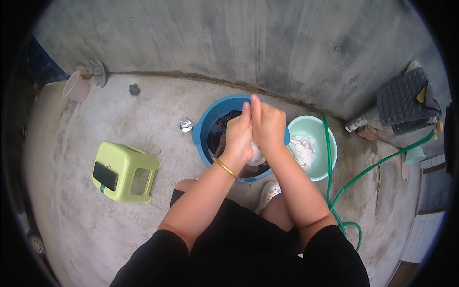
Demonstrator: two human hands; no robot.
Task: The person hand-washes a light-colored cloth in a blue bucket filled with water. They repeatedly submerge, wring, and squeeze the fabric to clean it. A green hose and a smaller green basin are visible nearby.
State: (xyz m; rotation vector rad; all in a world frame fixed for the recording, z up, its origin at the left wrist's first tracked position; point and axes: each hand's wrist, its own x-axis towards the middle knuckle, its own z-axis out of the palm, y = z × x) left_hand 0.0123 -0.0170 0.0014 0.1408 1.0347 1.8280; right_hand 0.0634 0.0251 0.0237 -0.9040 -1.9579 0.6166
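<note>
My left hand (238,135), with a gold bangle at the wrist, and my right hand (269,125) are pressed together above a blue plastic basin (202,123). Both are closed around a white cloth (255,156), whose lower part bulges out beneath them; the rest is hidden by my fingers. Dark garments (215,140) lie in water inside the blue basin. To its right stands a mint-green basin (328,161) holding a crumpled white garment (304,150).
A green hose (376,164) runs past the mint-green basin. At left, a lime plastic stool (120,152) carries a phone (105,175). A clear container (185,123) sits beside the blue basin. A concrete wall (229,39) rises behind; a grey perforated mat (403,97) hangs at right.
</note>
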